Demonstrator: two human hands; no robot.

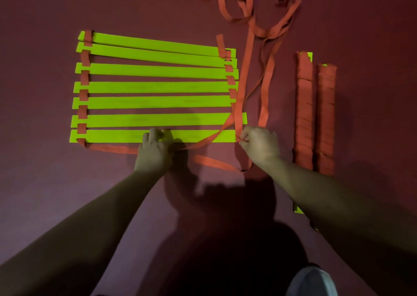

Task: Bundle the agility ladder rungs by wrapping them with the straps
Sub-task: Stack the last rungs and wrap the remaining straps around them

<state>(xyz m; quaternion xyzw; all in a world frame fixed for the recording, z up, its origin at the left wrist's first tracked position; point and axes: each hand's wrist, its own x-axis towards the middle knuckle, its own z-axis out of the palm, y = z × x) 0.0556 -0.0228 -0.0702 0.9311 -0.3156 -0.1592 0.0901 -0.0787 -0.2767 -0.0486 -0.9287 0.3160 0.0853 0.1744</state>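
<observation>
Orange strap (237, 117) is pinched by my right hand (259, 145) at the end of the nearest lime rung (108, 136), my left hand (155, 151) gripping it mid-rung.

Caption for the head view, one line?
Left hand and right hand hold the orange strap by the nearest rung; two wrapped bundles alongside.
</observation>
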